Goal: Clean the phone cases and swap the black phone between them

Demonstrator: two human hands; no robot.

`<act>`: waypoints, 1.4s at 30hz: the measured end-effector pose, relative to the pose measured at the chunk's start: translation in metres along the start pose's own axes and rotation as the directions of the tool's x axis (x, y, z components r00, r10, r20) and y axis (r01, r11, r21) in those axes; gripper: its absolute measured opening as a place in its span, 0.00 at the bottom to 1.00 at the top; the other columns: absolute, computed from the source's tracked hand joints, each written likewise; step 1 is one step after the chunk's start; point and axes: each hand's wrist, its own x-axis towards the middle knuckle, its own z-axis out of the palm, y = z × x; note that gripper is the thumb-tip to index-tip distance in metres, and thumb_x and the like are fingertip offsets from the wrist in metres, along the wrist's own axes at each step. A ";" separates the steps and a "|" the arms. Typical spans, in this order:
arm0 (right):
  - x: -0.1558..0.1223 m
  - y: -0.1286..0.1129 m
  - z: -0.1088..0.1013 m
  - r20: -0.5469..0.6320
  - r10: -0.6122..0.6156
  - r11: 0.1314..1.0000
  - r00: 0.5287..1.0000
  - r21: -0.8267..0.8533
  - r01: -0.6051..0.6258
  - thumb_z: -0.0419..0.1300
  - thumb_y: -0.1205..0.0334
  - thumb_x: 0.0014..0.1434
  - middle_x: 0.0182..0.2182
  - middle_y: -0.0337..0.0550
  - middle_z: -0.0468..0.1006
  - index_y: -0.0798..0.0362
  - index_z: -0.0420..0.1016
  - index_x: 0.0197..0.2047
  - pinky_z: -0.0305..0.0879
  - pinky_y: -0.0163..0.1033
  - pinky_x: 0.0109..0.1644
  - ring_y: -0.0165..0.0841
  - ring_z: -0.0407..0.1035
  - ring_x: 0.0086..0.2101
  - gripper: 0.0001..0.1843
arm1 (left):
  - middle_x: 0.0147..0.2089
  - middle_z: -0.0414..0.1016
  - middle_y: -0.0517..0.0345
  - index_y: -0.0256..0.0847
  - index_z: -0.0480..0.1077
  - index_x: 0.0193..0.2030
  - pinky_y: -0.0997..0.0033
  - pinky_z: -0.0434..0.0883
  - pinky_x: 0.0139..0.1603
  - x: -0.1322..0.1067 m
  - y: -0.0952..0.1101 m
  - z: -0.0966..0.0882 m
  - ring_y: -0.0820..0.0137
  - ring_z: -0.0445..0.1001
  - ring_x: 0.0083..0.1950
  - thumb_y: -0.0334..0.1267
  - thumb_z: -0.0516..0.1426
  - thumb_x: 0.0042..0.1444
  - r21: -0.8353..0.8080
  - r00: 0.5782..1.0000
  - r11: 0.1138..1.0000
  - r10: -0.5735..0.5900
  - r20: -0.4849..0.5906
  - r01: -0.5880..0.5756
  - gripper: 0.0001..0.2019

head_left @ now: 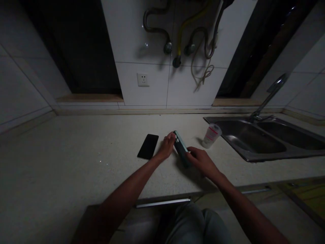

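Observation:
Above the counter, a dark green phone [180, 149] is tilted between my two hands, with pale round marks near its upper end and a light strip along one edge. My left hand [167, 145] is closed at its upper end, with the fingertips pressed against it. Around its lower right part, my right hand [199, 158] is closed, the thumb lying on the dark face. To the left of my left hand, a flat black phone [148, 146] lies on the counter, its dark face up.
A translucent plastic cup [212, 136] with red print leans on the counter [76, 152], beside the double steel sink [248, 135]. A faucet [269, 96] rises behind the sink. Pipes [180, 37] and a wall socket [143, 80] are on the tiled wall.

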 end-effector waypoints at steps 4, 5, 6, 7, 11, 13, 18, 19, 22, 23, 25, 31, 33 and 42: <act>0.011 0.028 -0.006 -0.084 0.061 0.997 0.995 -0.037 -0.064 0.49 0.54 0.60 0.26 0.45 0.78 0.55 0.77 0.31 0.61 0.38 0.31 0.37 0.72 0.29 0.19 | 0.66 0.63 0.44 0.45 0.73 0.53 0.56 0.45 0.71 -0.005 0.005 -0.010 0.48 0.45 0.74 0.40 0.68 0.46 0.462 0.959 0.842 0.271 0.086 -0.280 0.25; 0.013 0.036 -0.007 -0.095 0.101 0.993 0.990 -0.049 -0.106 0.50 0.55 0.61 0.27 0.47 0.79 0.55 0.78 0.30 0.62 0.38 0.31 0.37 0.73 0.29 0.19 | 0.68 0.61 0.44 0.45 0.72 0.54 0.53 0.43 0.72 -0.005 0.007 -0.014 0.47 0.42 0.74 0.39 0.67 0.46 0.552 0.946 0.772 0.306 0.109 -0.314 0.26; 0.013 0.043 -0.007 -0.114 0.147 0.986 0.983 -0.067 -0.156 0.51 0.56 0.60 0.27 0.47 0.80 0.55 0.78 0.31 0.62 0.38 0.32 0.37 0.74 0.29 0.17 | 0.69 0.60 0.43 0.45 0.71 0.54 0.51 0.41 0.72 -0.005 0.011 -0.019 0.45 0.41 0.74 0.38 0.66 0.47 0.654 0.937 0.687 0.332 0.105 -0.317 0.25; 0.012 0.050 -0.008 -0.136 0.193 0.976 0.972 -0.073 -0.204 0.54 0.56 0.59 0.27 0.47 0.80 0.55 0.79 0.35 0.63 0.38 0.32 0.37 0.74 0.29 0.15 | 0.69 0.59 0.41 0.44 0.71 0.54 0.49 0.40 0.72 -0.004 0.015 -0.025 0.44 0.42 0.74 0.37 0.65 0.49 0.753 0.928 0.590 0.365 0.076 -0.293 0.23; 0.006 0.060 -0.011 -0.143 0.236 0.966 0.961 -0.070 -0.247 0.58 0.49 0.59 0.27 0.47 0.80 0.57 0.77 0.48 0.65 0.39 0.32 0.38 0.74 0.28 0.22 | 0.64 0.63 0.31 0.40 0.69 0.53 0.41 0.44 0.68 0.003 0.031 -0.051 0.37 0.50 0.70 0.37 0.65 0.47 0.948 0.876 0.316 0.469 -0.114 -0.045 0.24; 0.005 0.058 -0.012 -0.162 0.207 0.975 0.965 -0.052 -0.217 0.59 0.48 0.59 0.29 0.48 0.79 0.57 0.77 0.49 0.66 0.40 0.34 0.39 0.74 0.30 0.24 | 0.60 0.66 0.31 0.41 0.70 0.47 0.40 0.49 0.66 0.005 0.037 -0.062 0.36 0.53 0.67 0.41 0.68 0.42 0.946 0.863 0.313 0.452 -0.226 0.084 0.24; 0.011 0.046 -0.011 -0.152 0.138 0.988 0.979 0.084 -0.126 0.60 0.47 0.56 0.30 0.43 0.76 0.57 0.76 0.52 0.67 0.41 0.36 0.37 0.71 0.31 0.27 | 0.55 0.70 0.32 0.43 0.68 0.32 0.43 0.57 0.62 0.006 0.046 -0.073 0.33 0.57 0.67 0.41 0.73 0.28 0.859 0.843 0.494 0.398 -0.363 0.137 0.25; 0.012 0.043 -0.010 -0.134 0.135 0.985 0.982 0.129 -0.118 0.60 0.47 0.55 0.30 0.43 0.76 0.57 0.75 0.53 0.67 0.40 0.36 0.37 0.71 0.31 0.28 | 0.54 0.71 0.33 0.44 0.66 0.30 0.44 0.58 0.61 0.006 0.048 -0.072 0.32 0.58 0.66 0.40 0.74 0.25 0.840 0.842 0.521 0.379 -0.385 0.149 0.25; 0.010 0.034 -0.003 -0.069 0.117 0.961 0.991 0.258 -0.095 0.62 0.49 0.54 0.34 0.43 0.76 0.56 0.73 0.54 0.68 0.40 0.38 0.36 0.70 0.34 0.29 | 0.52 0.73 0.33 0.45 0.62 0.29 0.46 0.60 0.59 0.008 0.051 -0.070 0.34 0.62 0.65 0.38 0.75 0.23 0.785 0.838 0.601 0.343 -0.424 0.151 0.29; 0.009 0.030 0.000 -0.039 0.106 0.953 0.994 0.289 -0.091 0.62 0.49 0.54 0.35 0.43 0.76 0.55 0.73 0.55 0.68 0.40 0.38 0.36 0.70 0.34 0.28 | 0.51 0.74 0.35 0.45 0.61 0.30 0.48 0.62 0.58 0.009 0.052 -0.069 0.35 0.64 0.64 0.37 0.75 0.23 0.754 0.840 0.644 0.335 -0.427 0.126 0.30; 0.007 0.023 0.008 0.021 0.079 0.942 0.997 0.324 -0.082 0.63 0.50 0.54 0.35 0.43 0.76 0.54 0.73 0.55 0.68 0.39 0.37 0.35 0.70 0.34 0.27 | 0.45 0.77 0.40 0.45 0.62 0.32 0.52 0.65 0.54 0.012 0.050 -0.066 0.41 0.69 0.60 0.36 0.76 0.22 0.660 0.863 0.750 0.303 -0.406 0.047 0.32; 0.011 -0.002 0.042 0.169 0.008 0.885 0.986 0.457 -0.085 0.63 0.47 0.57 0.32 0.42 0.77 0.56 0.74 0.51 0.66 0.37 0.33 0.32 0.69 0.30 0.25 | 0.31 0.76 0.57 0.41 0.69 0.39 0.63 0.72 0.37 0.015 0.027 -0.044 0.64 0.75 0.33 0.45 0.75 0.31 0.256 0.958 0.965 0.132 -0.255 -0.064 0.29; 0.015 -0.007 0.052 0.177 -0.001 0.867 0.984 0.491 -0.088 0.62 0.45 0.56 0.30 0.41 0.76 0.55 0.75 0.44 0.63 0.36 0.30 0.31 0.67 0.28 0.21 | 0.30 0.76 0.59 0.40 0.71 0.41 0.66 0.72 0.34 0.013 0.021 -0.037 0.68 0.73 0.29 0.46 0.74 0.34 0.143 0.974 0.985 0.120 -0.192 -0.093 0.27; 0.019 -0.001 0.062 0.015 0.040 0.762 0.999 0.646 -0.041 0.59 0.43 0.53 0.23 0.35 0.66 0.51 0.65 0.26 0.58 0.36 0.31 0.30 0.60 0.26 0.19 | 0.43 0.80 0.36 0.29 0.73 0.52 0.51 0.75 0.47 0.006 0.031 -0.030 0.52 0.80 0.43 0.59 0.48 0.62 -0.329 0.925 0.886 -0.229 0.302 0.327 0.32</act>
